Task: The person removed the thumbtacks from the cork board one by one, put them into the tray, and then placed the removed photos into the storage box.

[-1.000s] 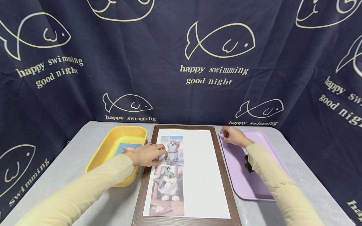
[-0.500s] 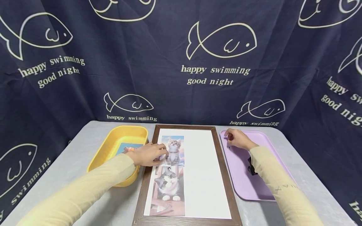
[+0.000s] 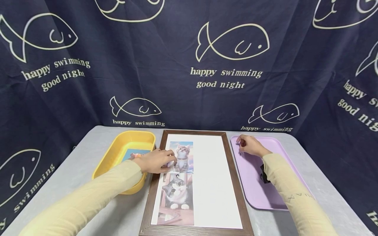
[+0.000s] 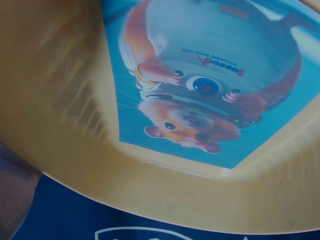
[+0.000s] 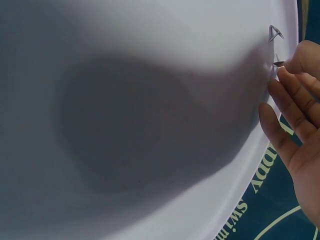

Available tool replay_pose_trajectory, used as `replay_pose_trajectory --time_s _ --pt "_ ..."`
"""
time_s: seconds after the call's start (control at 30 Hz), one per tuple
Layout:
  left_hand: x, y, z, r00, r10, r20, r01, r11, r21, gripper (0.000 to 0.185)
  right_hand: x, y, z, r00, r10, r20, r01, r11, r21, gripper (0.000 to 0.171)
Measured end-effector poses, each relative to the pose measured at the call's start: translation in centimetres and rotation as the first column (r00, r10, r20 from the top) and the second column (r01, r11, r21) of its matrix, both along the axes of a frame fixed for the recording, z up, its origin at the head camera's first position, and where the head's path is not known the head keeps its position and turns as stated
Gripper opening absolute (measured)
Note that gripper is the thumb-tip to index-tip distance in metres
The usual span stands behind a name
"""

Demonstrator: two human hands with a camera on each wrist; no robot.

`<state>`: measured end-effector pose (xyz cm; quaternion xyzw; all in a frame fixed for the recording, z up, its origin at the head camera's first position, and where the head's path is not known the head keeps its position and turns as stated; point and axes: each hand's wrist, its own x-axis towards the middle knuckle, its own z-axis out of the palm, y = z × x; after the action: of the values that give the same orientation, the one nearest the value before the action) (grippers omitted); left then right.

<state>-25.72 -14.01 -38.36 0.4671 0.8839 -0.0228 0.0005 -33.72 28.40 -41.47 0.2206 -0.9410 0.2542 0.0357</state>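
Two cat prints (image 3: 177, 201) line the board's (image 3: 217, 183) left edge; the left hand's (image 3: 155, 161) slightly parted fingers touch the farther. The right hand (image 3: 251, 146) pinches a metal pin (image 5: 279, 64) near the tray's (image 3: 254, 191) far left corner.

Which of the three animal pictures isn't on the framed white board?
The hamster picture with the blue background: it lies in the yellow tray, while the kitten picture and the grey-and-white cat picture both lie on the white board.

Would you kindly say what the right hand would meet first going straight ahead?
The right hand would likely meet the purple tray's left rim first; the brown frame lies beyond, though height is unclear.
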Motion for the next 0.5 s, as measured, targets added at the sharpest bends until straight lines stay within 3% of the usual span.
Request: replay_pose_trajectory --time_s 0.5 --pt "0.1 0.0 0.2 1.000 -0.008 -0.005 0.008 1.000 0.006 0.031 -0.2 0.0 1.0 1.000 0.011 -0.014 -0.012 1.000 -0.021 0.025"
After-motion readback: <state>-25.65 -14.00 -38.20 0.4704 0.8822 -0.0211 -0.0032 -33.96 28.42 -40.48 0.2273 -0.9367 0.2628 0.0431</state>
